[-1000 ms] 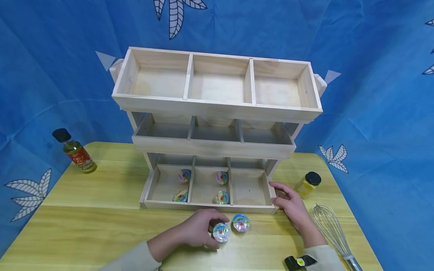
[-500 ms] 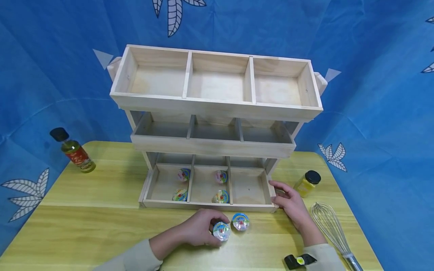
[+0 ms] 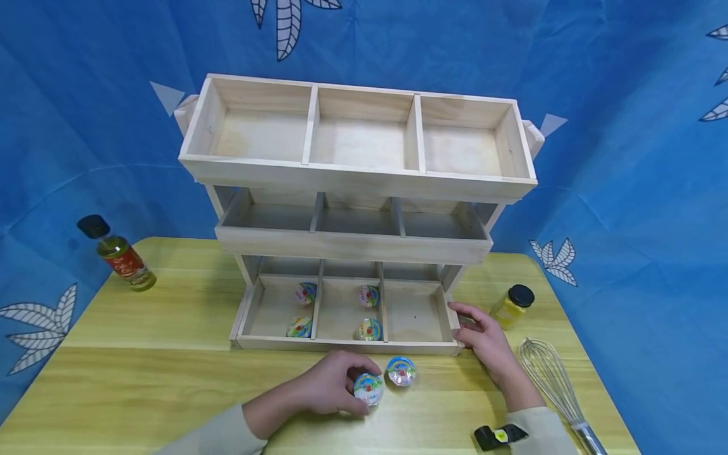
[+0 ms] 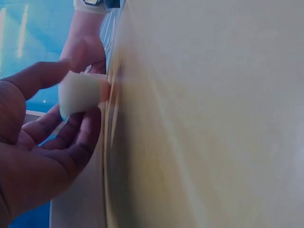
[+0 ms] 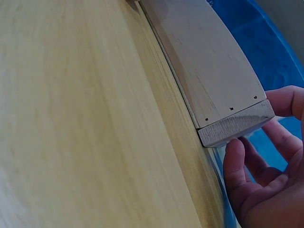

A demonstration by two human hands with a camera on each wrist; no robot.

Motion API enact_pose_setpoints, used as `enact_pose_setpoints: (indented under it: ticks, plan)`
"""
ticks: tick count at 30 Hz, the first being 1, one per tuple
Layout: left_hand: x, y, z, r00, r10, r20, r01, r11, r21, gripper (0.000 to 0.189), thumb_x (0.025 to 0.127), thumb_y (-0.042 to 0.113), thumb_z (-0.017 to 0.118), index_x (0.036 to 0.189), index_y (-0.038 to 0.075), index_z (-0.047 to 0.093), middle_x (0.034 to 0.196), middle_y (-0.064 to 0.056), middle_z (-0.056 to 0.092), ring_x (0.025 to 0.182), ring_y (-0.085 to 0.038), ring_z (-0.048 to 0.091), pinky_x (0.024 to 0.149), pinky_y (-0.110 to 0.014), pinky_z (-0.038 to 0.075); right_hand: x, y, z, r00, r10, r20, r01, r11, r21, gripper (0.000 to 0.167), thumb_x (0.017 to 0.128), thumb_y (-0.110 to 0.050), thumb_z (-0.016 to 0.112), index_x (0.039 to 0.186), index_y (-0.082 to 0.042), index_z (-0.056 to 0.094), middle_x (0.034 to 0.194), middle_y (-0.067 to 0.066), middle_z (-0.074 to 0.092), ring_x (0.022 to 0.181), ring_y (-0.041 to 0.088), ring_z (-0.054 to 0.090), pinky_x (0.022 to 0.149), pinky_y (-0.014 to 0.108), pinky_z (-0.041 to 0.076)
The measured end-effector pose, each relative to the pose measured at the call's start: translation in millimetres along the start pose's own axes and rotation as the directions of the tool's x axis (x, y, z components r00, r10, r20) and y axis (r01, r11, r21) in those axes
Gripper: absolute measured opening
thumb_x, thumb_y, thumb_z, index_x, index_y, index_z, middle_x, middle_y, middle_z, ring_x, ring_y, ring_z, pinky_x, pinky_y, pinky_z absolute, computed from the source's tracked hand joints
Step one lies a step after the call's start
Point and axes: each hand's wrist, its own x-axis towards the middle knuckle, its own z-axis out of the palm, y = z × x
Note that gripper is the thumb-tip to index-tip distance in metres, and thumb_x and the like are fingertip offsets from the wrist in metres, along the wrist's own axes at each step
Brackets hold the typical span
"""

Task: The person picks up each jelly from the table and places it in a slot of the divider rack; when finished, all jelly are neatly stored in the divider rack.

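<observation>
In the head view my left hand [image 3: 335,385] holds a small jelly cup [image 3: 368,389] with a printed foil lid just above the table, near its front. The left wrist view has the pale cup [image 4: 80,94] between thumb and curled fingers. Beside it, on the table, stands another jelly cup [image 3: 400,371]. My right hand [image 3: 483,335] grips the right end of a three-tier wooden rack [image 3: 347,345]. Seen from the right wrist, thumb and forefinger lie on either side of the rack's corner [image 5: 237,122]. Several jelly cups sit in the bottom tier's left and middle compartments.
An oil bottle [image 3: 125,259] with a black cap stands at the table's left. To the right are a yellow jar [image 3: 512,306] with a black lid and a wire whisk [image 3: 554,382]. A blue leaf-patterned cloth [image 3: 68,126] hangs behind the rack.
The head view has shifted slightly, so the scene lies a little further left. My left hand keeps the jelly cup in nearly the same place, its lid slightly turned. My right hand stays on the rack.
</observation>
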Motion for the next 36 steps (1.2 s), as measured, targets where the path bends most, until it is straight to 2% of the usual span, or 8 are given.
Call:
enact_pose_setpoints:
  ticks: [8, 11, 16, 21, 28, 36]
  plan:
    - [-2.1, 11.2, -2.7, 1.0, 0.017, 0.011, -0.016, 0.997, -0.081, 0.048, 0.072, -0.004, 0.085, 0.117, 0.003, 0.068, 0.101, 0.003, 0.064, 0.081, -0.013, 0.064, 0.073, -0.027, 0.058, 0.2, -2, 1, 1.0, 0.004, -0.004, -0.004, 1.0, -0.005, 0.053, 0.088, 0.004, 0.066, 0.139, 0.001, 0.053, 0.143, 0.022, 0.046, 0.123, 0.038, 0.052, 0.084, 0.025, 0.053]
    - [0.4, 16.6, -2.8, 0.999, 0.039, 0.01, -0.038, 0.991, -0.125, 0.048, 0.073, -0.007, 0.083, 0.118, 0.0, 0.067, 0.102, 0.0, 0.064, 0.08, -0.015, 0.065, 0.073, -0.027, 0.058, 0.6, -3, 1, 1.0, -0.002, 0.0, 0.002, 1.0, -0.001, 0.053, 0.088, 0.004, 0.066, 0.139, 0.002, 0.053, 0.142, 0.023, 0.047, 0.122, 0.038, 0.053, 0.083, 0.026, 0.054]
    - [7.0, 26.1, -3.9, 0.997, 0.071, -0.018, -0.073, 0.986, -0.147, 0.05, 0.074, -0.007, 0.083, 0.12, -0.001, 0.067, 0.103, -0.003, 0.062, 0.079, -0.016, 0.065, 0.071, -0.028, 0.059, 1.2, -2, 1, 1.0, -0.002, -0.001, 0.002, 1.0, 0.003, 0.053, 0.087, 0.004, 0.066, 0.139, 0.001, 0.054, 0.143, 0.022, 0.046, 0.119, 0.036, 0.054, 0.082, 0.028, 0.055]
    - [14.8, 32.6, -4.8, 0.996, 0.084, -0.042, -0.089, 0.987, -0.134, 0.051, 0.074, -0.004, 0.084, 0.122, 0.001, 0.066, 0.106, -0.001, 0.063, 0.079, -0.017, 0.064, 0.069, -0.028, 0.058, 1.4, -1, 0, 1.0, 0.0, -0.005, 0.0, 1.0, -0.005, 0.053, 0.087, 0.004, 0.067, 0.138, 0.001, 0.055, 0.142, 0.021, 0.047, 0.117, 0.033, 0.056, 0.083, 0.027, 0.054]
    - [29.2, 38.2, -5.3, 0.992, 0.105, -0.076, -0.117, 0.977, -0.18, 0.053, 0.076, -0.005, 0.082, 0.125, -0.005, 0.062, 0.109, -0.006, 0.062, 0.086, -0.019, 0.067, 0.076, -0.03, 0.059, 2.0, -1, 0, 1.0, 0.01, -0.013, -0.01, 1.0, -0.004, 0.053, 0.087, 0.004, 0.066, 0.138, 0.001, 0.055, 0.141, 0.022, 0.048, 0.116, 0.032, 0.056, 0.082, 0.027, 0.054]
    - [50.1, 42.9, -4.6, 0.979, 0.143, -0.146, -0.161, 0.979, -0.124, 0.053, 0.077, -0.001, 0.084, 0.126, -0.004, 0.063, 0.104, -0.004, 0.064, 0.083, -0.018, 0.065, 0.071, -0.029, 0.059, 2.3, -1, 0, 1.0, -0.006, -0.01, 0.006, 1.0, -0.013, 0.053, 0.086, 0.005, 0.066, 0.138, 0.002, 0.055, 0.142, 0.021, 0.047, 0.113, 0.026, 0.058, 0.082, 0.027, 0.054]
